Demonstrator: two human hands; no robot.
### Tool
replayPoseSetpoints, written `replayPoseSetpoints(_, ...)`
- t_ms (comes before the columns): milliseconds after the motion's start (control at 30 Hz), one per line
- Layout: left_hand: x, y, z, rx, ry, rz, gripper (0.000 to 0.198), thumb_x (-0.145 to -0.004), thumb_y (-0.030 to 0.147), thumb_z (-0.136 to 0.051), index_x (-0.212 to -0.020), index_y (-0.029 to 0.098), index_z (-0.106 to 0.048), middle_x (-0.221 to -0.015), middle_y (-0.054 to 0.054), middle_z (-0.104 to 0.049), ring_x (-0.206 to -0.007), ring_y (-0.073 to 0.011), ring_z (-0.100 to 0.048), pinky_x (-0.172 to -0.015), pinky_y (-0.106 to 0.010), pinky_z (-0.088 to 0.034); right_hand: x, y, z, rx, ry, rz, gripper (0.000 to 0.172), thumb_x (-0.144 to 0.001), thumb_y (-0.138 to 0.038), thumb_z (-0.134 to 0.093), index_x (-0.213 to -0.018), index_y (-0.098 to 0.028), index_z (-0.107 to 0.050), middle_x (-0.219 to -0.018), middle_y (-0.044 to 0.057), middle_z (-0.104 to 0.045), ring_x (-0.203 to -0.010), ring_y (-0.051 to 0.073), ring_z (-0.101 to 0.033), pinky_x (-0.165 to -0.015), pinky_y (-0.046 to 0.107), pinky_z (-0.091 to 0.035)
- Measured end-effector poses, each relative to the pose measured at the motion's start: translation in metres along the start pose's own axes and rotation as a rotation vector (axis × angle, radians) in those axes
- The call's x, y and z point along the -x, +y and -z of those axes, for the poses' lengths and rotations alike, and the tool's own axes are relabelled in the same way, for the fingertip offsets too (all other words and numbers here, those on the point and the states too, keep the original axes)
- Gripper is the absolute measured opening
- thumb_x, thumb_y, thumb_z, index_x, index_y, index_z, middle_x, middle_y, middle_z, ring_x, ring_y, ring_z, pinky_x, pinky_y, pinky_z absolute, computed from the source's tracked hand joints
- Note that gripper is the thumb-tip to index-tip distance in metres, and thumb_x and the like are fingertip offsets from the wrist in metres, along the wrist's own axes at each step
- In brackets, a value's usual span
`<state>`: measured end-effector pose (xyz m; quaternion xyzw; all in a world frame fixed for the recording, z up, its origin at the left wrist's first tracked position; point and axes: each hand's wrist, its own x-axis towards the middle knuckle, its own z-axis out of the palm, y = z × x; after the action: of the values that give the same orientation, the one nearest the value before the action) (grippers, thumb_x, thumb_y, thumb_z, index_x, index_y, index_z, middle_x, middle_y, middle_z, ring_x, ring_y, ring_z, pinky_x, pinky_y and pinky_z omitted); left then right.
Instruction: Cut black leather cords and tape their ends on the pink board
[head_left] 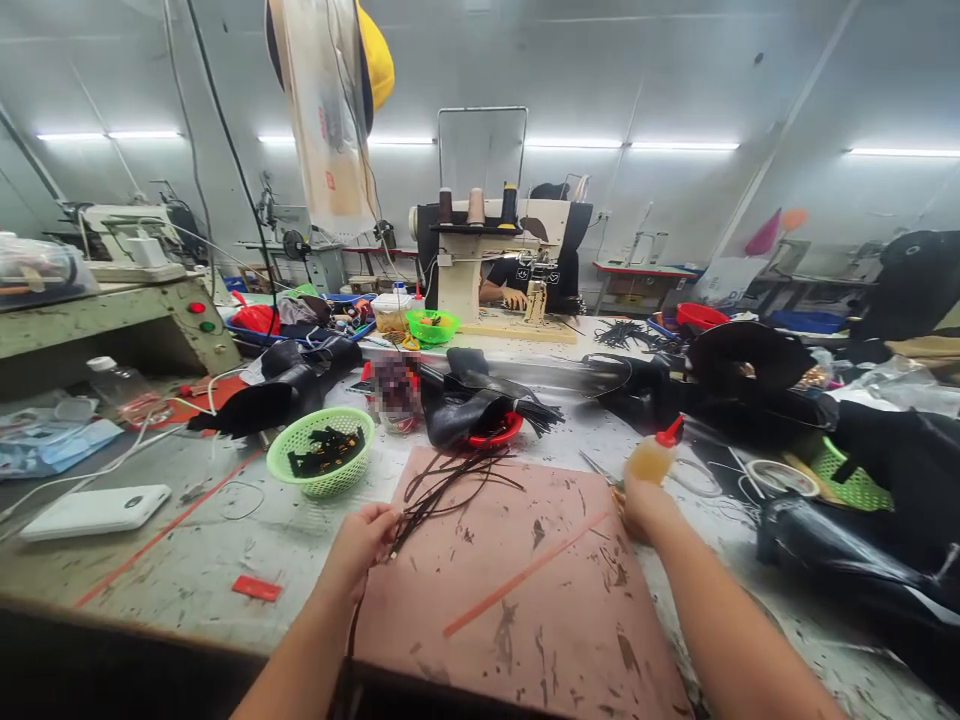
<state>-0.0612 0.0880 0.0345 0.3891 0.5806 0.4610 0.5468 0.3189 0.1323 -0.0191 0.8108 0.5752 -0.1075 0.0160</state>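
**Forearms over the board: strips gathered, bottle upright**

Our two forearms reach in from the bottom edge over the pinkish work board [540,600], which lies flat on the bench and is marked with dark smears and one long orange line.

Our left hand [364,540] sits at the board's left edge, fingers pinched closed on the near ends of a bundle of black strips [450,480]. The strips fan away from the hand across the top of the board, loose and tangled, towards a red-rimmed dish [495,432] heaped with more black pieces.

Our right hand [646,505] rests at the board's far right corner, fingers wrapped around the lower part of a squeeze bottle [654,455] of amber liquid with a red nozzle. It stands upright, nozzle up and well apart from the strips. Scissors [600,468] lie just beside it.

We judge the work to be at an early point: the strips are in hand but not laid out singly, and we see no fresh liquid on them (the board's smears look dry). A green basket [321,452] of small black parts sits near the left hand, untouched. Across the bench a person's hand rests at a sewing machine [487,260].
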Motion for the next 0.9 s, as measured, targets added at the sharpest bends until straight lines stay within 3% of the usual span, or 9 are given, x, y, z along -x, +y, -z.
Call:
replayPoseSetpoints(167, 0.017, -0.022, 0.021, 0.027, 0.066, 0.055, 0.029, -0.046, 0.039, -0.066, -0.051, 0.014, -0.051, -0.037, 0.008, -0.043, -0.027, 0.0001, -0.022, -0.032, -0.015, -0.009, 0.019, 0.011, 0.003, 0.030, 0.009, -0.065, 0.053, -0.071, -0.015, -0.050, -0.122, -0.004, -0.043, -0.105, 0.023, -0.059, -0.094, 0.029, -0.058, -0.072, 0.032, -0.042)
replayPoseSetpoints(300, 0.025, -0.022, 0.025, 0.078, 0.052, 0.061, 0.027, -0.048, 0.037, -0.066, -0.053, 0.014, -0.053, -0.039, 0.008, -0.043, -0.031, -0.0007, -0.025, -0.033, -0.015, -0.013, 0.051, -0.008, 0.009, -0.125, 0.091, -0.051, 0.059, -0.072, -0.024, -0.048, -0.129, -0.013, -0.037, -0.102, 0.015, -0.061, -0.091, 0.028, -0.059, -0.071, 0.032, -0.043)
replayPoseSetpoints(400, 0.027, -0.020, 0.025, 0.106, 0.029, 0.062, 0.026, -0.049, 0.036, -0.066, -0.054, 0.013, -0.054, -0.039, 0.007, -0.042, -0.032, -0.0012, -0.025, -0.033, -0.015, -0.013, 0.093, -0.049, 0.006, -0.419, -0.046, 0.239, 0.058, -0.071, -0.028, -0.051, -0.128, -0.023, -0.040, -0.094, 0.005, -0.065, -0.083, 0.024, -0.060, -0.070, 0.030, -0.044)
replayPoseSetpoints(467, 0.028, -0.020, 0.023, 0.123, 0.014, 0.056, 0.025, -0.050, 0.035, -0.066, -0.054, 0.014, -0.054, -0.040, 0.007, -0.042, -0.033, -0.0012, -0.025, -0.033, -0.015, -0.012, 0.122, -0.081, 0.002, -0.591, -0.235, 0.551, 0.052, -0.073, -0.033, -0.050, -0.124, -0.024, -0.044, -0.099, 0.004, -0.063, -0.087, 0.023, -0.058, -0.074, 0.031, -0.044)
replayPoseSetpoints(500, 0.028, -0.020, 0.022, 0.130, 0.007, 0.052, 0.025, -0.051, 0.035, -0.066, -0.054, 0.014, -0.053, -0.040, 0.007, -0.042, -0.033, -0.0011, -0.024, -0.034, -0.015, -0.012, 0.135, -0.095, 0.000, -0.625, -0.323, 0.624, 0.047, -0.073, -0.036, -0.051, -0.119, -0.024, -0.048, -0.098, 0.004, -0.063, -0.086, 0.023, -0.058, -0.074, 0.032, -0.044)
replayPoseSetpoints(633, 0.030, -0.017, 0.018, 0.146, -0.027, 0.038, 0.024, -0.052, 0.034, -0.065, -0.055, 0.014, -0.053, -0.041, 0.007, -0.044, -0.032, -0.0010, -0.024, -0.034, -0.016, -0.011, 0.162, -0.132, -0.002, -0.672, -0.496, 0.787, 0.037, -0.078, -0.042, -0.049, -0.109, -0.023, -0.051, -0.081, 0.002, -0.062, -0.074, 0.019, -0.055, -0.070, 0.031, -0.043)
replayPoseSetpoints(733, 0.031, -0.016, 0.016, 0.147, -0.050, 0.038, 0.023, -0.053, 0.033, -0.065, -0.053, 0.014, -0.052, -0.040, 0.007, -0.043, -0.032, -0.0008, -0.024, -0.035, -0.016, -0.010, 0.161, -0.140, 0.000, -0.719, -0.517, 0.870, 0.035, -0.077, -0.044, -0.050, -0.106, -0.024, -0.052, -0.073, -0.002, -0.057, -0.067, 0.016, -0.052, -0.066, 0.027, -0.042)
replayPoseSetpoints(900, 0.029, -0.017, 0.017, 0.154, -0.066, 0.055, 0.020, -0.051, 0.030, -0.064, -0.053, 0.013, -0.052, -0.038, 0.008, -0.040, -0.032, -0.0004, -0.021, -0.036, -0.017, -0.007, 0.158, -0.146, -0.002, -0.789, -0.534, 0.910, 0.033, -0.078, -0.044, -0.050, -0.104, -0.023, -0.053, -0.076, -0.001, -0.054, -0.069, 0.015, -0.051, -0.066, 0.026, -0.041)
